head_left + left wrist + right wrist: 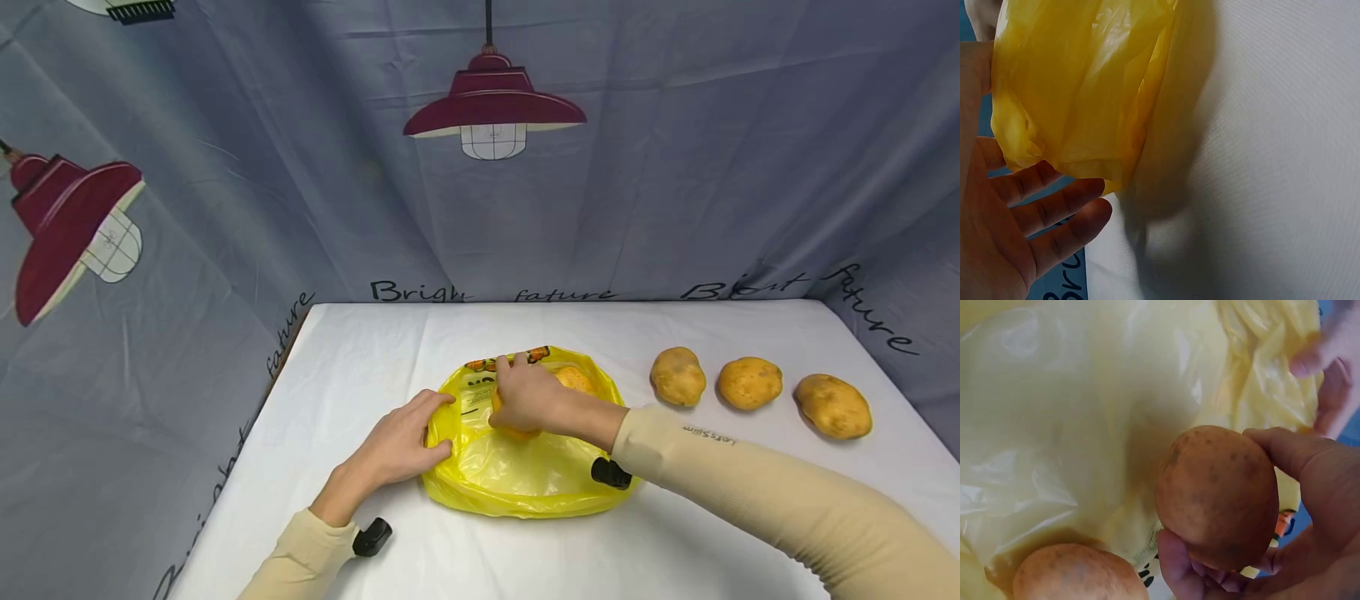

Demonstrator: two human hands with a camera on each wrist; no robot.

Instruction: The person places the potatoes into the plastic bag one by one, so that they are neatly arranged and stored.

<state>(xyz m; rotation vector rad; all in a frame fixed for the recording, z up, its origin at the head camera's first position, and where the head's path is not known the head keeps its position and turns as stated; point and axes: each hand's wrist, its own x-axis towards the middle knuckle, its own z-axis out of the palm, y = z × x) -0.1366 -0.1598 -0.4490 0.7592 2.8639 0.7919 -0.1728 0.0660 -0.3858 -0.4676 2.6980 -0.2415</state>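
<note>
A yellow plastic bag [517,487] lies on the table with its mouth spread. My left hand [401,437] holds the bag's left rim, the thumb hooked over the edge; in the left wrist view its other fingers [1063,203] are spread beside the plastic. Inside the mouth, my right hand [528,392] grips a potato [1217,497] between thumb and fingers. A second potato [576,380] sits in the bag, close to that hand; the right wrist view shows this other potato [1079,575] at the bottom.
Three potatoes, the left one [677,377], the middle one [750,383] and the right one [833,407], lie in a row to the bag's right. White cloth covers the table [360,350]. A grey curtain [337,208] printed with red lamps hangs behind it.
</note>
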